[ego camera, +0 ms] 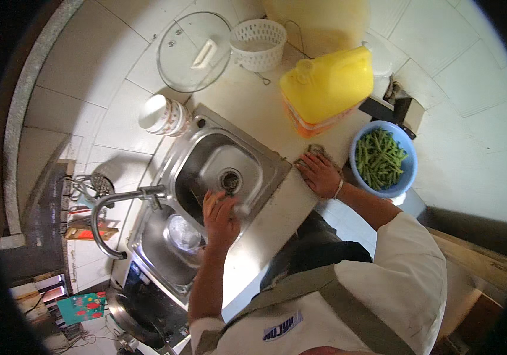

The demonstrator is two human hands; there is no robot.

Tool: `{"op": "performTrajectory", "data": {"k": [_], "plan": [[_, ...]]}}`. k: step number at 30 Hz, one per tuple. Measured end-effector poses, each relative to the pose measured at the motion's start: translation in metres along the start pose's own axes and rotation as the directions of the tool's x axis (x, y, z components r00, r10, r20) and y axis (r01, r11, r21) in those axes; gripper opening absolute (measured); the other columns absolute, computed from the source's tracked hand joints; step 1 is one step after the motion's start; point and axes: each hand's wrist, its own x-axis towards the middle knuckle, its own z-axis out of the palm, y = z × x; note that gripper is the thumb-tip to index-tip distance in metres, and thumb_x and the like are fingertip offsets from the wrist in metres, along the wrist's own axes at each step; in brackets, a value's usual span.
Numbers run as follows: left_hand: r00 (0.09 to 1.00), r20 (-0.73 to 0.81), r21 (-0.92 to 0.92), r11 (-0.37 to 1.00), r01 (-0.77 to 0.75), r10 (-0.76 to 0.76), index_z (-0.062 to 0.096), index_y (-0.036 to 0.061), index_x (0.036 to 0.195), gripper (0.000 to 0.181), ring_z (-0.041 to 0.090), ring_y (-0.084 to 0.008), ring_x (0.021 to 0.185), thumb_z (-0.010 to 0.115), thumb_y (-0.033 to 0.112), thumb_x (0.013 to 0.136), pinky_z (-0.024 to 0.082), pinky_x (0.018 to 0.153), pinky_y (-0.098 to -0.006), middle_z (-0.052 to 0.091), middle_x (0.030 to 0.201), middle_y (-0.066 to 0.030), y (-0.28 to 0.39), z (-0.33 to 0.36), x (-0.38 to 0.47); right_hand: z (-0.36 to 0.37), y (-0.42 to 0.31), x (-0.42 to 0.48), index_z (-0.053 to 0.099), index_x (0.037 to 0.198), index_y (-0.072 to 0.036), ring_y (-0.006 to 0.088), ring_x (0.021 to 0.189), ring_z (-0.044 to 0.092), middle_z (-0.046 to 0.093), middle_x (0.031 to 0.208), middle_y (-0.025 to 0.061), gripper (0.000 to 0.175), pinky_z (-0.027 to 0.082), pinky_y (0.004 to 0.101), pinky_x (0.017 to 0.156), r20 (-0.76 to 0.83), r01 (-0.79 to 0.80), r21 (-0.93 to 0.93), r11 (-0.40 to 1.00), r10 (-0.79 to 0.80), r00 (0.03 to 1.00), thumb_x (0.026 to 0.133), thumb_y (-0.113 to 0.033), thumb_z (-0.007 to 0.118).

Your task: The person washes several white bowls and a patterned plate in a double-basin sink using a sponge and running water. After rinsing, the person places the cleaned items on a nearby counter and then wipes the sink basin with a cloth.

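My right hand [322, 177] presses on a crumpled, dull-coloured rag [316, 148] on the white countertop [275, 208], just beyond the sink's corner. Part of the rag is hidden under the fingers. Over the near side of the larger basin of a stainless steel double sink [249, 155] is my left hand [221, 217], its fingers pointing towards the drain strainer [230, 181]. Motion blurs those fingers, so I cannot tell whether they hold anything. A clear round bowl or lid [184, 233] lies in the smaller basin.
A blue basin of cut green beans [379, 159] stands right of my right hand. Beyond are a yellow plastic jug [328, 84], a white basket [258, 44] and a glass lid [193, 51]. Stacked bowls [164, 116], a curved faucet [102, 213] and a wok [133, 315] line the left.
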Motion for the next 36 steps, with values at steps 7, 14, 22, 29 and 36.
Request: {"op": "performTrajectory", "data": {"k": [7,14,22,29,36], "plan": [[0.947,-0.232,0.067,0.968,0.241,-0.22,0.058,0.0042,0.084,0.021,0.054,-0.0288,0.092,0.063,-0.002,0.065,0.038,0.087,-0.0462,0.06,0.085,-0.0089,0.007,-0.078,-0.058,0.033,-0.039,0.122,0.036,0.128,-0.007,0.0301,0.128,0.02,0.021,0.139,0.0146,0.05,0.016,0.0426,0.105,0.052,-0.068,0.026,0.997,0.066,0.996,0.084,-0.029,0.044],[0.94,-0.163,0.104,0.942,0.319,-0.3,0.055,0.0037,0.08,0.015,0.054,-0.0284,0.087,0.062,0.001,0.067,0.038,0.086,-0.0435,0.06,0.082,-0.0104,0.012,-0.113,-0.089,0.057,0.011,0.304,0.031,0.131,-0.005,0.0299,0.125,0.022,0.024,0.136,0.0143,0.054,0.014,0.0408,0.105,-0.125,-0.42,0.061,0.906,0.424,0.897,0.087,-0.034,0.036],[0.867,-0.203,0.142,0.862,0.486,-0.455,0.052,0.0037,0.083,0.013,0.054,-0.0284,0.086,0.06,0.009,0.075,0.038,0.086,-0.0437,0.06,0.083,-0.0115,0.021,-0.114,-0.116,0.071,0.017,0.371,0.041,0.126,-0.009,0.0273,0.12,0.029,0.036,0.128,0.0102,0.052,0.017,0.0395,0.104,-0.158,-0.272,-0.009,0.962,0.267,0.951,0.082,-0.037,0.041],[0.889,-0.177,0.137,0.884,0.448,-0.423,0.053,0.0013,0.085,0.016,0.054,-0.0286,0.087,0.061,0.004,0.072,0.039,0.084,-0.0425,0.059,0.086,-0.0132,0.015,-0.105,-0.096,0.083,-0.03,0.32,0.04,0.128,-0.017,0.0237,0.127,0.024,0.026,0.139,0.0075,0.05,0.014,0.0417,0.105,0.015,0.215,-0.006,0.977,-0.215,0.977,0.084,-0.04,0.038],[0.818,-0.272,-0.08,0.859,0.506,-0.507,0.055,-0.0026,0.095,0.018,0.056,-0.0246,0.089,0.058,0.003,0.078,0.044,0.078,-0.0334,0.059,0.091,-0.0151,-0.006,-0.089,-0.066,0.045,-0.017,0.22,0.041,0.127,-0.016,0.0228,0.129,0.021,0.027,0.139,0.0062,0.048,0.01,0.0437,0.106,0.107,0.134,0.089,0.987,-0.143,0.984,0.084,-0.037,0.041]]}}
